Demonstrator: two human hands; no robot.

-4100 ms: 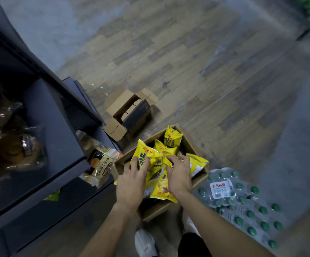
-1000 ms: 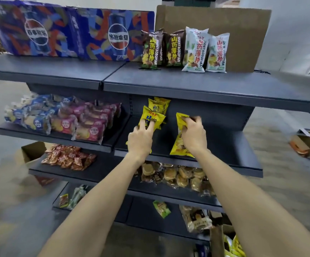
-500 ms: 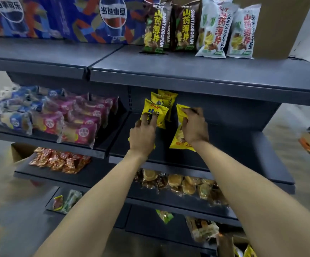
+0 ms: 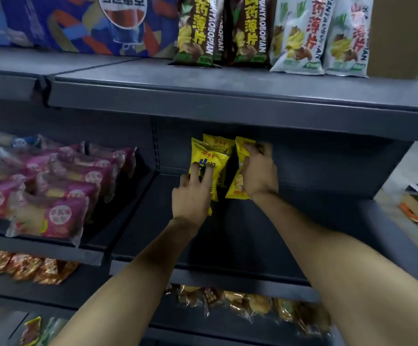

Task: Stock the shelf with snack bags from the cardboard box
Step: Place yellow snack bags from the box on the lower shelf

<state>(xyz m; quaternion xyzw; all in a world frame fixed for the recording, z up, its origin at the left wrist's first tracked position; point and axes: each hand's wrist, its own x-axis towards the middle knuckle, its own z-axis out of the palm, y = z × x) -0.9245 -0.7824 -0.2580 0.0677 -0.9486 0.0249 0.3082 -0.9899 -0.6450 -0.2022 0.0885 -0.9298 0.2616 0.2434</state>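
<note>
Left hand [image 4: 190,196] gripping yellow snack bag [image 4: 209,161], right hand [image 4: 259,173] gripping another bag [image 4: 235,188]

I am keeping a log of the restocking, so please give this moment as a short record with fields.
place: dark grey shelf, second level from the top
left hand: holds a yellow snack bag, upright
right hand: grips a second yellow bag
already there: another yellow bag behind
shelf above: brown bags, white bags
</note>
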